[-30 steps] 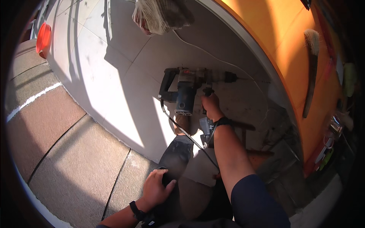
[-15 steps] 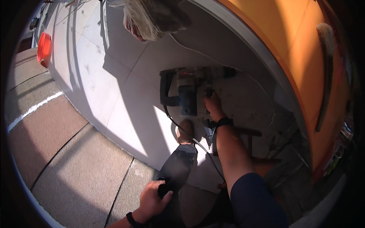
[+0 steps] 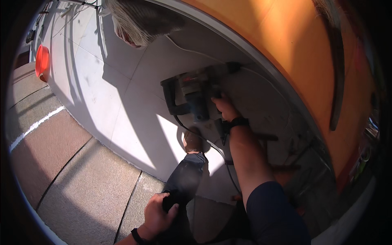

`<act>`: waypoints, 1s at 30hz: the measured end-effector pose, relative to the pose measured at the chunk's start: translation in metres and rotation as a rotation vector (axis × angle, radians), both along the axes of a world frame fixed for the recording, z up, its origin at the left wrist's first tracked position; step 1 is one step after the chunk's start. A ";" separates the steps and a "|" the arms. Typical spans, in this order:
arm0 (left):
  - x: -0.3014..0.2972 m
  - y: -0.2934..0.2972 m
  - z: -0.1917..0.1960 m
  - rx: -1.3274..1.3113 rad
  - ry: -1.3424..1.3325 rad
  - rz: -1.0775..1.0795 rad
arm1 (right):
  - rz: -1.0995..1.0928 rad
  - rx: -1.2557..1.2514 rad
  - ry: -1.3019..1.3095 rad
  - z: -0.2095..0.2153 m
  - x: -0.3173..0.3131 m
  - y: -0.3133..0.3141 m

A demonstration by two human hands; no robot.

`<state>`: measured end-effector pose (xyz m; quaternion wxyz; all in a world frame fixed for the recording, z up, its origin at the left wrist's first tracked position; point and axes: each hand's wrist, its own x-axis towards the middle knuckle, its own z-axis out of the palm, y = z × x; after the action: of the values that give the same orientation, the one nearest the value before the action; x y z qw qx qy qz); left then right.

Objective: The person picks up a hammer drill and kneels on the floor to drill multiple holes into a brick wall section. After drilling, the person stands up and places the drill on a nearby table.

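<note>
A rotary hammer drill (image 3: 195,90) with a dark body and a D-shaped rear handle (image 3: 169,97) is ahead of me over the shaded tile floor, its chuck end (image 3: 232,67) pointing right and slightly away. My right hand (image 3: 225,107) is closed round the drill's side handle. A black cord runs from the rear handle back past my brown shoe (image 3: 192,141). My left hand (image 3: 158,213) is by my dark trouser leg (image 3: 185,173), fingers and thumb curled round something black that I cannot make out.
An orange panel (image 3: 281,36) with a grey edge curves along the right. A whitish sack (image 3: 130,24) stands at the far side, with a pale cable behind the drill. An orange-red tub (image 3: 42,61) is far left, above brown paving slabs (image 3: 90,183). Dark tools lie near my right forearm.
The drill has tilted, its chuck end swinging away from me, with my right hand still on the side handle. My view has shifted slightly; my left hand stays by my leg.
</note>
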<state>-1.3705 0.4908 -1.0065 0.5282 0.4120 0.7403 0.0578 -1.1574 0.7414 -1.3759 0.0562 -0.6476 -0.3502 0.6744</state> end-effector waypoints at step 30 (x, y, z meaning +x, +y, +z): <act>0.803 -0.252 0.776 0.147 0.386 -0.523 | -0.247 0.497 0.887 1.325 1.028 -0.448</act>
<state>-0.5675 0.2393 -0.2304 0.3441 0.6284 0.6897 -0.1053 -0.1290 0.2938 -0.0512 0.4303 -0.3035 -0.3630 0.7688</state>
